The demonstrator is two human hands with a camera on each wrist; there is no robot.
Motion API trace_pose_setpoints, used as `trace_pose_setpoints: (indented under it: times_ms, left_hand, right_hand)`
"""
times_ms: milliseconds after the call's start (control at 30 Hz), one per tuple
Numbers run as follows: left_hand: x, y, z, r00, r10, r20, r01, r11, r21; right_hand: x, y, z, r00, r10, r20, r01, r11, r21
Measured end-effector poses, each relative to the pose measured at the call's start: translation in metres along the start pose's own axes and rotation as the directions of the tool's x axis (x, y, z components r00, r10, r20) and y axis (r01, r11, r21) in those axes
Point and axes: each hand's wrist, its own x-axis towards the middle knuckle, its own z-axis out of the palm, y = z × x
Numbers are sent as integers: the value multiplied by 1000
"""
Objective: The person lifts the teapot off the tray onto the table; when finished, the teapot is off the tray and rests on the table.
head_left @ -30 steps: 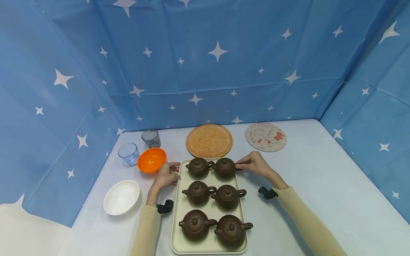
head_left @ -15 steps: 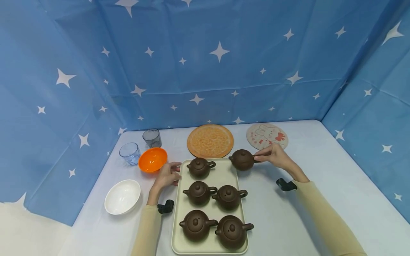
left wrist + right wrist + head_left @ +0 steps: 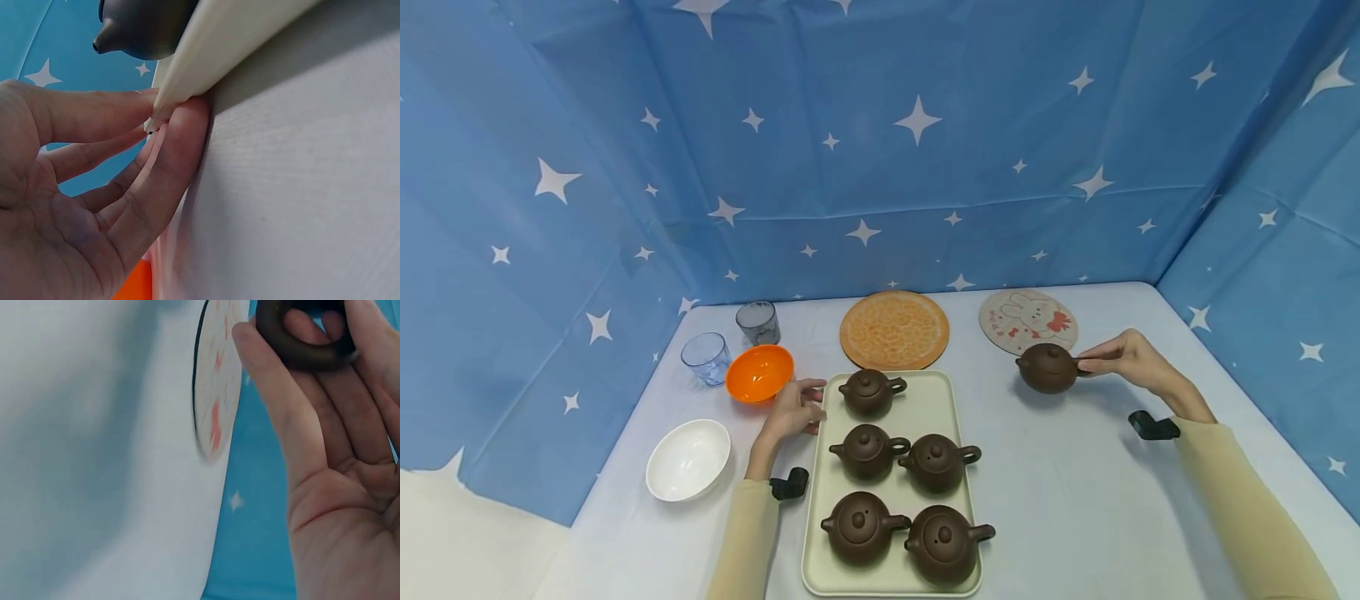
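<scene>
My right hand (image 3: 1127, 362) pinches the loop handle (image 3: 306, 359) of a dark brown teapot (image 3: 1048, 368), held in the air just in front of the bunny-print round mat (image 3: 1028, 322). Its spout points left and its lid is on. With thumb above and fingers underneath, my left hand (image 3: 788, 412) pinches the left rim of the cream tray (image 3: 925, 400); the left wrist view shows the tray edge (image 3: 187, 69) between them. Several more brown teapots stand on that tray, one at its far left (image 3: 868, 392), two across the middle and two at the near end.
An orange bowl (image 3: 760, 374) sits right behind my left hand, with a white bowl (image 3: 688, 460) nearer on the left. Two glasses, one bluish (image 3: 706, 360) and one grey (image 3: 758, 323), stand at the back left. Behind the tray lies an orange round mat (image 3: 894, 330).
My right hand has lifted the teapot from the tray's far right spot and carried it right, close to the bunny mat. My left hand has stayed at the tray rim.
</scene>
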Motion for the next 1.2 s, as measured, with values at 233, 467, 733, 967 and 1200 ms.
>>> trace_pose_setpoints:
  times_ms: [233,467,733,967,1200]
  left_hand:
    - [4,-2,1,998,-57,-27,57,998,19]
    - [3,-1,2,997,-68,-38,70,997,32]
    - [5,-3,2,998,-60,-31,61,998,28]
    - [4,-3,2,997,-62,-38,63,997,37]
    - [5,-4,3,998,-59,-38,60,998,29]
  right_hand:
    - [-19,22,-30,995,88,-37,-90,995,-44]
    - [-28,39,-39,988,155,-27,-156,987,-47]
    - [-27,50,-42,988,154,-9,-155,988,-8]
    - [-27,52,-41,986,160,-35,-162,985,-59]
    - [-23,35,-42,976,205,-78,-216,958,-186]
